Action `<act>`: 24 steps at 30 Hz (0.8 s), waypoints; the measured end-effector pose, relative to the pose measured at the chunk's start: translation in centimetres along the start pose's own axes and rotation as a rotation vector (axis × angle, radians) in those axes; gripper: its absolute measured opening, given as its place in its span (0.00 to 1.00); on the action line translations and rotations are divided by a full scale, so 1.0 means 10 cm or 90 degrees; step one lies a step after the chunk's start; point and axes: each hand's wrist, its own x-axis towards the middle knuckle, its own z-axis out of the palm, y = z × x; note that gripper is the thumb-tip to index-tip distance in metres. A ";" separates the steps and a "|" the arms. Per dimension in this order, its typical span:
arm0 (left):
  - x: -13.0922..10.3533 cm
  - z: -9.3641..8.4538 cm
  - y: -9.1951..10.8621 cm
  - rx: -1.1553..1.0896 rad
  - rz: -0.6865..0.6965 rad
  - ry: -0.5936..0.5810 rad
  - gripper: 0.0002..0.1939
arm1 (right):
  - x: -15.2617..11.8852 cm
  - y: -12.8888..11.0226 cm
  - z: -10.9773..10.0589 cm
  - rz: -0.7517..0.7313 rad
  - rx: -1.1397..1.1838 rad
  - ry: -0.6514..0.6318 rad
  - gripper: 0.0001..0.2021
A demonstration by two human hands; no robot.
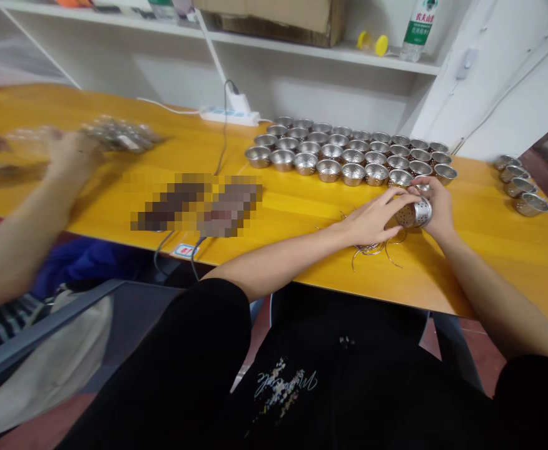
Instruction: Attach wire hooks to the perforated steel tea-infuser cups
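Observation:
A small perforated metal cup [423, 212] lies on its side between my two hands, just above the table. My right hand [439, 209] is wrapped round its outer side. On the other side, my left hand [372, 219] has its thumb and fingers closed at the rim of the same cup. Beneath my left hand lie several thin bent metal wires [372, 248], partly hidden by the hand. Right behind my hands stand rows of similar perforated cups [329, 170], mouths up.
Four-sided details aside, more cups [531, 204] line the right table edge. A power strip [227, 115] with cables sits at the back. Two pixelated objects [231, 209] lie left of my arm. Farther left, a co-worker's blurred hand [74, 153] is beside bagged metal parts [119, 134].

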 end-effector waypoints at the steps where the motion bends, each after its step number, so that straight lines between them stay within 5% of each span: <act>1: 0.00 0.00 0.01 -0.001 -0.001 0.001 0.37 | 0.00 -0.01 0.01 0.017 0.017 0.006 0.17; 14: 0.01 -0.02 -0.01 -0.019 0.001 0.012 0.34 | -0.01 -0.01 0.09 0.041 0.058 0.102 0.18; 24: 0.01 -0.04 0.01 -0.031 0.001 0.002 0.32 | -0.03 -0.10 0.08 0.026 0.041 0.072 0.18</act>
